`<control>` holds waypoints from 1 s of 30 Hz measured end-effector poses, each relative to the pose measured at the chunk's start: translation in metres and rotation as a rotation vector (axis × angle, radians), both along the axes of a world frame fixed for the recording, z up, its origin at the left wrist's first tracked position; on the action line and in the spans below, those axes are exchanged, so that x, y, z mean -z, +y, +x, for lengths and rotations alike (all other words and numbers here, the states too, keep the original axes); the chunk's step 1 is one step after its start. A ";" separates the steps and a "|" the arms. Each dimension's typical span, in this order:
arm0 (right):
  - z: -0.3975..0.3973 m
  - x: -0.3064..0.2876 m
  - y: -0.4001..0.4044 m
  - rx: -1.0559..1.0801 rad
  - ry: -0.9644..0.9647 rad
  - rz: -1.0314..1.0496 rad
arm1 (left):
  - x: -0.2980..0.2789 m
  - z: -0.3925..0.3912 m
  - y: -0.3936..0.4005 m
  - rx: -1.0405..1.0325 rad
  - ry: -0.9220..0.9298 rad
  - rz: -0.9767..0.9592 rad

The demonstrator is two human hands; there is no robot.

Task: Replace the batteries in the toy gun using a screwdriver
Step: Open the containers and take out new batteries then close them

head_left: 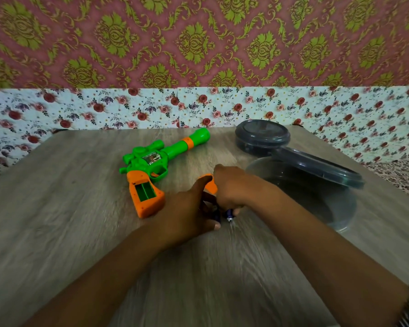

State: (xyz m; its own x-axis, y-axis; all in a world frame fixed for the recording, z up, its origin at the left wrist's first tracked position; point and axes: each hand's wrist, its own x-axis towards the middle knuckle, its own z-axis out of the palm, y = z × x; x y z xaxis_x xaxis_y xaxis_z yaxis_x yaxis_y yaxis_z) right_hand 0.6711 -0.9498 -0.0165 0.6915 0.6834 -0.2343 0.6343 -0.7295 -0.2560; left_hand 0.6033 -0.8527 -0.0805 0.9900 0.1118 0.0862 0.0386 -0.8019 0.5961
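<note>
The gun [151, 161] lay on the surface [57, 208], its battery bay open and empty. Beside it, the left hand [187, 208] and right hand [232, 185] each held a battery [229, 214] in a curled grip. Fitting batteries and screwing the cover [209, 184] back remained.

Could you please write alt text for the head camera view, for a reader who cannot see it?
Two hands, left hand and right hand, meet over dark blue batteries on a wooden table, beside an orange battery cover. A green and orange toy gun lies with its battery compartment open; lidded plastic containers stand right.
</note>
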 end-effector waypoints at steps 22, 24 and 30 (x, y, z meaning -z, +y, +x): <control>-0.018 -0.005 -0.015 -0.054 -0.414 0.006 | 0.019 0.007 -0.020 -0.071 -0.211 -0.083; -0.014 -0.015 -0.027 -0.032 -0.467 0.081 | 0.022 0.013 -0.020 -0.061 -0.201 -0.108; 0.025 -0.029 -0.073 0.132 -0.600 0.222 | 0.022 0.027 -0.021 -0.078 -0.161 -0.088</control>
State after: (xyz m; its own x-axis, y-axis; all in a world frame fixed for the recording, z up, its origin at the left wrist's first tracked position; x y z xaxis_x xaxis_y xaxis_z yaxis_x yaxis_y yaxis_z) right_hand 0.6959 -1.0225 0.0122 0.7395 0.5717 0.3554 0.6227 -0.7815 -0.0385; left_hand 0.6298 -0.8741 -0.1020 0.9523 0.2018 0.2290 -0.0026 -0.7450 0.6671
